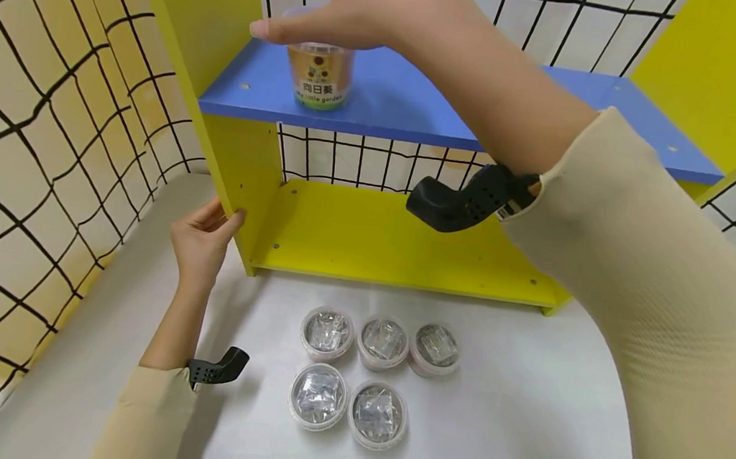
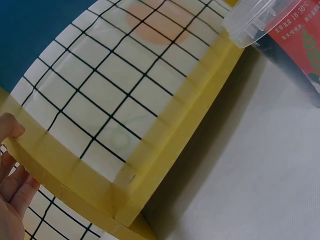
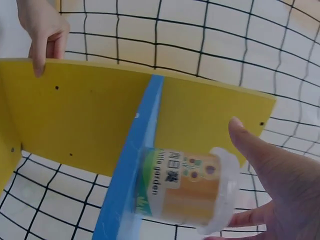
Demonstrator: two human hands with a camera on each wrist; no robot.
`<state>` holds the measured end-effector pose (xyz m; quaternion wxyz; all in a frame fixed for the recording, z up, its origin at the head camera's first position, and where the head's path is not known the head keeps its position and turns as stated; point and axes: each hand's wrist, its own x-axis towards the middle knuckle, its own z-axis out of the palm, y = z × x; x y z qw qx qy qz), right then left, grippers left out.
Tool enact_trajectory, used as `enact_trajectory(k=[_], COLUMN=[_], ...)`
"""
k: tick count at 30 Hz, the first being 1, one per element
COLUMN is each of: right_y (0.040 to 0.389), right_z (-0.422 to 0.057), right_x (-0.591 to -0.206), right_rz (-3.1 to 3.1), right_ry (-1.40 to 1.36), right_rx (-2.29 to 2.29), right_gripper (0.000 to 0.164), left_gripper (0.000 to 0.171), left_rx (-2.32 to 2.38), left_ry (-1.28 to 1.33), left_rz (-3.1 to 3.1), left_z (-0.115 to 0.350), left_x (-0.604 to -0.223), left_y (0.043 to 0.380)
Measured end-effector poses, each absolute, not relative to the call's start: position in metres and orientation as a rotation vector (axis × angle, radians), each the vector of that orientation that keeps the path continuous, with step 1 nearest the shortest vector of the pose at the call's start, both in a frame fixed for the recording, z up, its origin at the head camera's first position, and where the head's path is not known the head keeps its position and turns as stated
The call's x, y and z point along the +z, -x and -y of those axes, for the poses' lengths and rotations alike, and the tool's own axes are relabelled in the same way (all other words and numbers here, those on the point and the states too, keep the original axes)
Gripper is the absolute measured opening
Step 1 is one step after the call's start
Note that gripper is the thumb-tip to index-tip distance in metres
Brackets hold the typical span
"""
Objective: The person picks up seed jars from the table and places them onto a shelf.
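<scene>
A small planting cup (image 1: pixel 318 81) with an orange label and clear lid stands upright on the blue shelf board (image 1: pixel 403 110), near its left end. Over the lid is my right hand (image 1: pixel 372 10), thumb stretched out to the left. The right wrist view shows the thumb apart from the cup (image 3: pixel 187 187) and the other fingers close to the lid's rim. My left hand (image 1: pixel 201 241) pinches the front edge of the shelf unit's yellow side panel (image 1: pixel 236 176) between thumb and fingers, low down. In the left wrist view, its fingertips (image 2: pixel 25 195) lie along that panel.
Several lidded cups (image 1: pixel 376 414) stand in two rows on the white table (image 1: pixel 490 412), in front of the yellow bottom board (image 1: pixel 406 240). A red-labelled cup (image 2: pixel 295 40) shows close by the left wrist. Black wire-grid panels (image 1: pixel 45 125) rise at the left and behind the unit.
</scene>
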<state>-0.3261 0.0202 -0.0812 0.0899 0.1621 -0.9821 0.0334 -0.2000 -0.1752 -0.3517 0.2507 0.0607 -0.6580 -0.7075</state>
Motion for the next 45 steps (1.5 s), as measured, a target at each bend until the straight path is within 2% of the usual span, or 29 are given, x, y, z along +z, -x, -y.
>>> enact_trajectory(k=[3,5,10,16,18,22,25,27,31,34,37,41,45], right_y=[0.365,0.364,0.295,0.284,0.258,0.186,0.154,0.150,0.164,0.162,0.136,0.097,0.079], right_z=[-0.027,-0.031,-0.044,-0.076,-0.082,-0.089,-0.096,-0.105,-0.129,-0.141,-0.138,-0.126,-0.122], right_x=[-0.089,-0.090,-0.082,-0.093,-0.095,-0.095,-0.100,-0.113,-0.158,-0.186,-0.190,-0.173,-0.172], right_rz=[2.920,2.912,2.904,2.843,2.826,2.825,2.828,2.810,2.792,2.806,2.832,2.925,3.038], right_ry=[-0.466,-0.467,-0.460,-0.341,-0.373,-0.518,-0.610,-0.668,-0.849,-0.955,-0.930,-0.913,-0.906], right_rx=[0.123,0.120,0.096,0.090,0.100,0.138,0.173,0.161,0.148,0.171,0.191,0.261,0.296], right_gripper=[0.130,0.128,0.113,0.101,0.098,0.090,0.082,0.076,0.059,0.054,0.050,0.045,0.033], left_gripper=[0.038,0.039,0.039,0.037,0.037,0.037,0.037,0.037,0.037,0.037,0.036,0.034,0.033], left_rx=[-1.925,-1.922,-1.915,-1.883,-1.892,-1.901,-1.888,-1.885,-1.893,-1.898,-1.897,-1.865,-1.861], left_ry=[-0.158,-0.164,-0.191,-0.174,-0.181,-0.203,-0.204,-0.201,-0.197,-0.196,-0.194,-0.193,-0.179], left_rz=[1.790,1.794,1.810,1.825,1.817,1.809,1.817,1.817,1.810,1.803,1.791,1.802,1.800], left_z=[0.177,0.178,0.182,0.182,0.183,0.185,0.185,0.185,0.186,0.186,0.186,0.186,0.185], left_x=[-0.352,-0.352,-0.351,-0.351,-0.351,-0.351,-0.349,-0.346,-0.341,-0.339,-0.338,-0.337,-0.336], left_y=[0.201,0.201,0.199,0.198,0.198,0.197,0.197,0.198,0.198,0.197,0.195,0.193,0.192])
